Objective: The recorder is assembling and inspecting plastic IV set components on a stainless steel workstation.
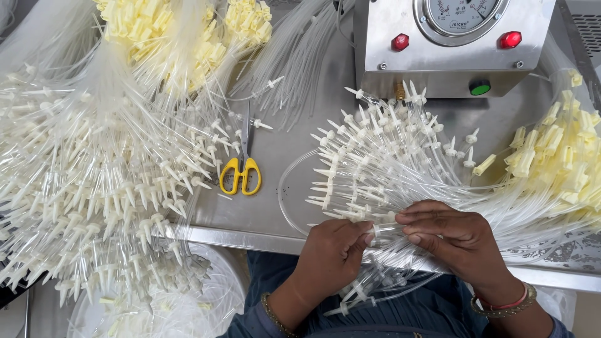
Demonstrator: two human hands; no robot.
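My left hand [332,253] and my right hand [454,241] meet at the table's front edge, both pinching clear plastic tubes from a fanned bundle [382,169]. The tubes end in white pointed spikes toward the left and pale yellow clamps [557,156] toward the right. My fingertips press on one tube near a white spike between the two hands. More tube ends hang below my hands over my lap.
A big heap of the same spiked tubes [94,181] covers the left side, with yellow clamps [181,31] at the back. Yellow-handled scissors [242,169] lie on the steel table [275,206]. A metal box with a gauge, red lamps and a green button [451,44] stands behind.
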